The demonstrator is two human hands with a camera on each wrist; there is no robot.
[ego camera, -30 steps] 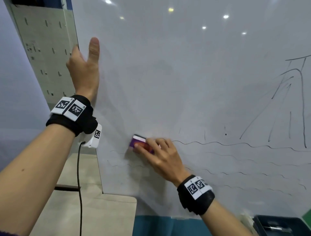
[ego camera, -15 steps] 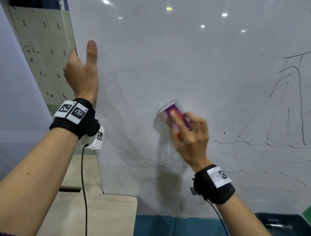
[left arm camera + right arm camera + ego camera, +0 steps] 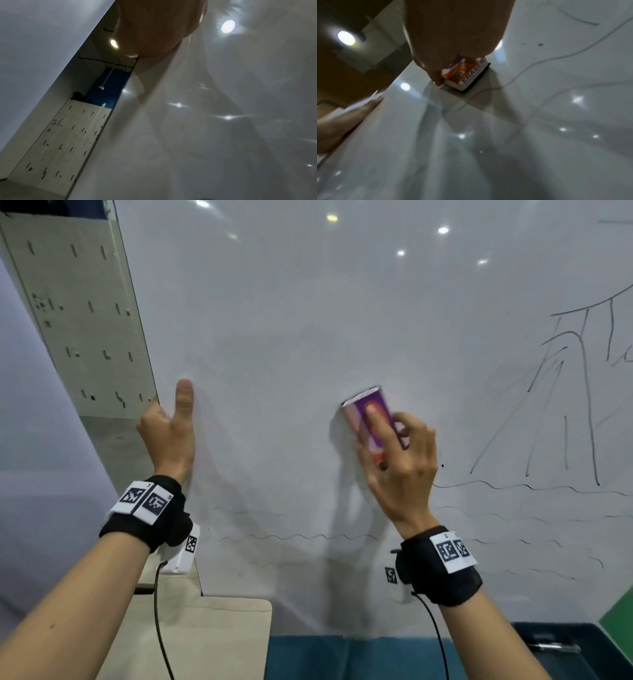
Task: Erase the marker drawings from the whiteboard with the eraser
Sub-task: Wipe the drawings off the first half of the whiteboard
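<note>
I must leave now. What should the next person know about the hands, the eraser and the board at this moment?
Right hand grips the eraser, pad flat on the whiteboard.
Left hand holds the board's left edge, thumb up on the front.
Done: the upper left area looks clean.
Left: the wavy lines low on the board and the line drawing at the right, all untouched.

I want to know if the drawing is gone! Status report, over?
Right hand presses eraser flat on whiteboard. Left hand grips the board's left edge. Wavy lines and mountain sketch remain. Nothing blocking.
</note>
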